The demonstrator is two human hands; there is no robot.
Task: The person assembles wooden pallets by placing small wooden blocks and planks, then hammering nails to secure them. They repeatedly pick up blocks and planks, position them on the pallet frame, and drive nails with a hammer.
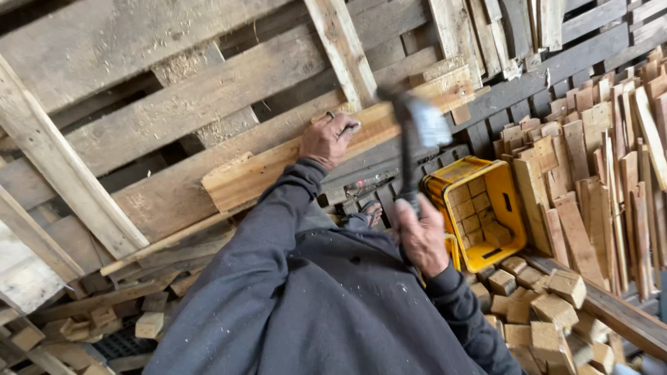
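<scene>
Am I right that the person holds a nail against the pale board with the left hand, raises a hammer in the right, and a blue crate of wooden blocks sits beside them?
Not quite: the crate is yellow, not blue, as the head view shows. The left hand does hold a nail against the pale board, and the right hand raises a hammer.

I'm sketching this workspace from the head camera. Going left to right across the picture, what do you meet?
Small wood block → left hand holding a nail on the pale plank → right hand gripping the hammer → yellow crate → upright wood slats.
</scene>
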